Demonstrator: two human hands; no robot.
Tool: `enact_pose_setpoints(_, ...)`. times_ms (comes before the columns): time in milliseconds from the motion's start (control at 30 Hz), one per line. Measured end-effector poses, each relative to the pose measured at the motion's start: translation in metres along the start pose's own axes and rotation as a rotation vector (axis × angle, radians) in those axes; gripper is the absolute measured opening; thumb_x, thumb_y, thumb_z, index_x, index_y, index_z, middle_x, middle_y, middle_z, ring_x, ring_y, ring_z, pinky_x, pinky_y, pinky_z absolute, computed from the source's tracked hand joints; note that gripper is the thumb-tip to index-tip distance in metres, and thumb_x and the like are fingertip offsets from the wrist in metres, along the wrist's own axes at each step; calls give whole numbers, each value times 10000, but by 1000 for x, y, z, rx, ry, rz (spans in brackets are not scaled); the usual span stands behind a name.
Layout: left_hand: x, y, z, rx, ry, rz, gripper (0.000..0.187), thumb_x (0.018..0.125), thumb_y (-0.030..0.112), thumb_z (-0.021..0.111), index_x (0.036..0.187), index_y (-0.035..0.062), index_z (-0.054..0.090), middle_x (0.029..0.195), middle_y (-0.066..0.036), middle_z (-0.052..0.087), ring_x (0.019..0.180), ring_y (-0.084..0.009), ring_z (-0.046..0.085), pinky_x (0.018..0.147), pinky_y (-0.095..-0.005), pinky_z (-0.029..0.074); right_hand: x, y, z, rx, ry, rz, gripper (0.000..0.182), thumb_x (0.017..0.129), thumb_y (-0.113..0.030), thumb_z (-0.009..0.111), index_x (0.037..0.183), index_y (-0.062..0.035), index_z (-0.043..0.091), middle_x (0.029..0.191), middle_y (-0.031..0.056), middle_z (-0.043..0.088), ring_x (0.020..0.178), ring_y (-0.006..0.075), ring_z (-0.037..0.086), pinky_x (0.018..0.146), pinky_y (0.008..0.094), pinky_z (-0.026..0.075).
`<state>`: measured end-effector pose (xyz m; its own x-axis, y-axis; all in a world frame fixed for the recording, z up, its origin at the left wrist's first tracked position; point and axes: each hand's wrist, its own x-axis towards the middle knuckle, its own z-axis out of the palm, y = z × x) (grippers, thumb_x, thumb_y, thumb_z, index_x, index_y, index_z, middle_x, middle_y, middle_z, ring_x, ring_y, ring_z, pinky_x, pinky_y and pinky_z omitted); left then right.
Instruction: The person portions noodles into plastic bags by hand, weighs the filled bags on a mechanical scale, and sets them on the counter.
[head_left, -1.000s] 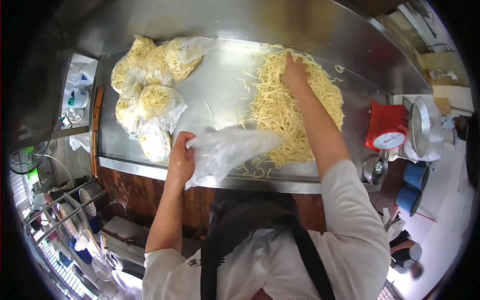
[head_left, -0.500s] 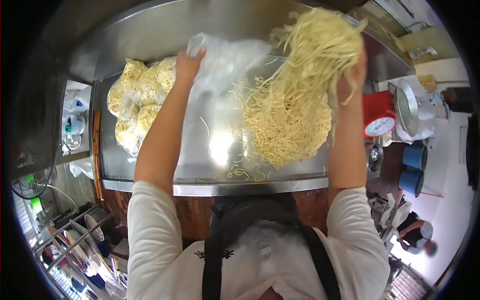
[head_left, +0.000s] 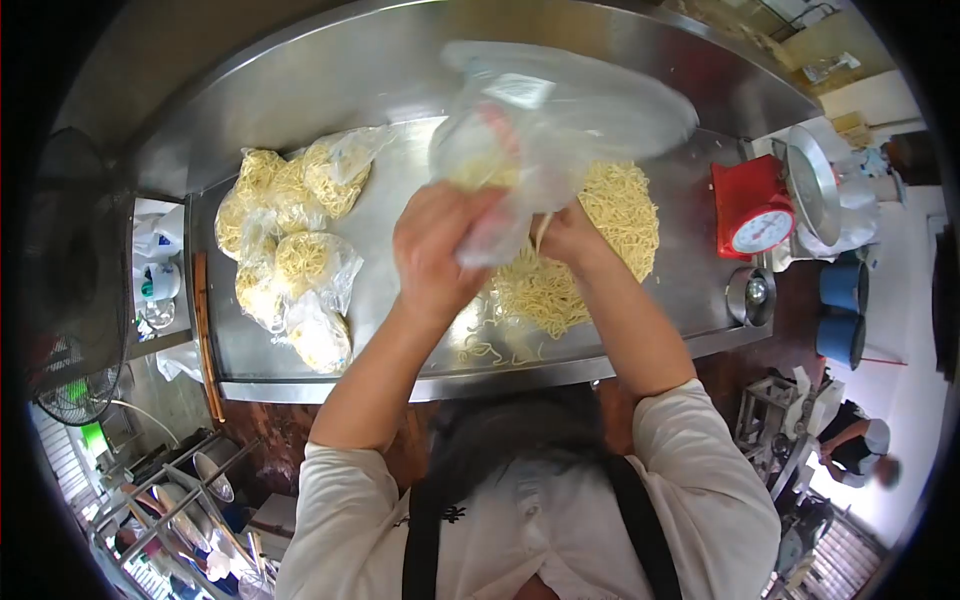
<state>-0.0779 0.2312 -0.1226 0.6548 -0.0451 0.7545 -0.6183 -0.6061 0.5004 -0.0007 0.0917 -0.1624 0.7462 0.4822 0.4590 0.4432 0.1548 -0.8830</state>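
A clear plastic bag (head_left: 610,105), blurred by motion and billowing away from me, is gripped by my left hand (head_left: 440,245). Some yellow noodles (head_left: 485,172) show through its film. My right hand (head_left: 562,235) is close beside the left at the bag, fingers curled and partly hidden by plastic; a noodle strand lies over them, and the rest of what it grips is hard to see. Beneath and to the right of the hands spreads a heap of loose noodles (head_left: 622,215) on the steel table (head_left: 400,350).
Several filled noodle bags (head_left: 300,260) are grouped at the table's left. A red scale (head_left: 750,215) with a metal pan stands at the right, near a round metal container (head_left: 748,295). Loose strands lie along the front edge. Another person (head_left: 855,445) is far off at right.
My right hand has come down and left from above the heap, its big bunch of noodles no longer in sight outside the bag. My left hand has moved right with the bag, which has swung out.
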Motion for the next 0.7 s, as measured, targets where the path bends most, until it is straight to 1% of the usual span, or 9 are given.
enact_pose_setpoints(167, -105, -18, 9, 77, -171, -227, 373, 708, -39, 631, 1065, 54, 682, 815, -129, 659, 681, -322, 601, 632, -435, 481, -6, 83, 41, 544, 268, 460, 384, 943, -275, 583, 1159, 42, 555, 1044, 71, 619, 974, 219, 587, 945, 345, 468)
enact_pose_setpoints(267, -181, -78, 35, 148, -118, -691, 316, 803, -39, 522, 1080, 31, 657, 879, -176, 671, 817, -348, 643, 725, -420, 507, -26, 115, 36, 100, -46, 914, 521, 847, -245, 702, 1316, -83, 543, 1217, 101, 614, 1114, 253, 559, 1012, 397, 427)
enact_pose_setpoints(333, -192, -95, 39, 84, -89, -913, 285, 846, -25, 503, 1087, 26, 647, 934, -188, 681, 868, -358, 652, 763, -423, 515, -73, 137, 31, -700, -370, 389, 489, 826, -222, 712, 1278, -99, 571, 1171, 118, 606, 1120, 290, 549, 1013, 436, 414)
enact_pose_setpoints(367, -197, -95, 39, 31, -90, -957, 267, 887, 6, 504, 1117, 49, 634, 962, -175, 690, 880, -359, 656, 787, -442, 510, -82, 146, 36, -913, -359, 332, 482, 828, -209, 691, 1286, -115, 572, 1218, 138, 584, 1158, 310, 528, 1030, 465, 390)
enact_pose_setpoints(433, -202, -88, 39, -133, -387, -770, 291, 882, 58, 552, 1162, 80, 629, 917, -160, 697, 857, -351, 662, 784, -442, 512, -90, 154, 40, -1345, -305, 199, 478, 831, -185, 649, 1301, -147, 573, 1311, 179, 541, 1233, 351, 486, 1062, 522, 343)
enact_pose_setpoints(500, -180, -92, 31, -261, -866, -737, 422, 848, 178, 659, 1264, 146, 600, 816, -139, 694, 817, -345, 663, 772, -443, 517, -78, 160, 37, -1166, -452, 386, 510, 823, -147, 634, 1327, -147, 556, 1387, 185, 484, 1293, 355, 433, 1086, 555, 296)
enact_pose_setpoints(567, -154, -131, 28, 162, -875, -792, 660, 764, 253, 764, 1371, 170, 520, 860, -143, 695, 877, -362, 648, 817, -446, 510, -72, 157, 38, -1076, -509, 459, 538, 826, -126, 616, 1357, -134, 529, 1431, 193, 447, 1335, 361, 394, 1103, 571, 266)
enact_pose_setpoints(633, -116, -148, 27, 322, -588, -269, 651, 687, 177, 788, 1299, 134, 573, 1128, -154, 633, 1125, -367, 554, 1010, -463, 376, -76, 154, 40, -1098, -469, 429, 559, 841, -122, 594, 1390, -109, 490, 1443, 202, 429, 1361, 367, 371, 1115, 569, 255)
enact_pose_setpoints(700, -150, -195, 63, 377, -644, -39, 664, 679, 166, 776, 1307, 125, 564, 1093, -149, 653, 1126, -349, 570, 1045, -470, 340, -88, 153, 48, -1255, -382, 369, 592, 842, -132, 602, 1413, -81, 454, 1448, 205, 417, 1386, 368, 338, 1129, 573, 235)
